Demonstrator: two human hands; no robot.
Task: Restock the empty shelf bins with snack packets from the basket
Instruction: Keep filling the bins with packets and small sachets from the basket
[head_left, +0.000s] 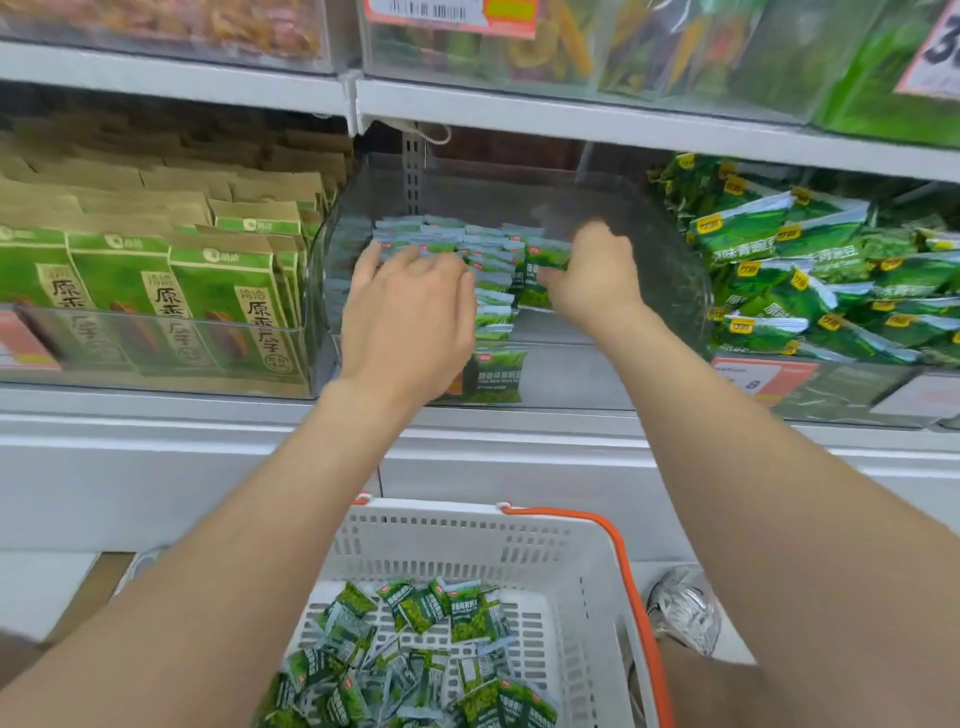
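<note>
Got to be a shop, snack aisle in a supermarket or convenience store by the look of it. White shelf boards (571, 122) in tiers, one above the fingers (366, 267) of the left hand (410, 317), another below. Clear plastic bin (675, 270) around those fingers, identical green snack packets (493, 317) lined up right at the tips. Kraft-paper boxes (218, 291) faced out in rows left of them, piled green bags (810, 291) off to the right. Orange price tag (758, 379) lower right of the fingers, barcode label (431, 10) high above. White shopping basket (519, 545) with orange handle well below, more packets loose inside.
</note>
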